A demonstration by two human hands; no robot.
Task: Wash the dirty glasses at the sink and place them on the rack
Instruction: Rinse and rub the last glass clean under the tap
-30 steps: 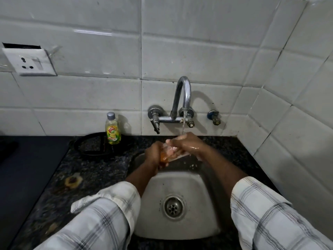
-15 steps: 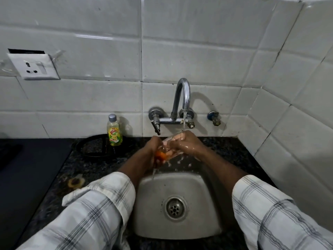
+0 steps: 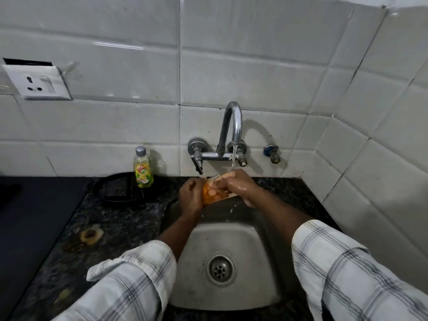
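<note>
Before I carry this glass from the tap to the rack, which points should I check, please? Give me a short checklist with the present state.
1. Grip: left hand and right hand both hold the glass: ok.
2. Glass is over the sink, so drips fall inside: ok.
3. Water stream from the tap reaches the glass: ok.
4. Glass is clean: orange colour shows at one end: cannot tell.
5. Rack in sight: none in this view: not ok.
6. Soap bottle stands upright, apart from the hands: ok.
</note>
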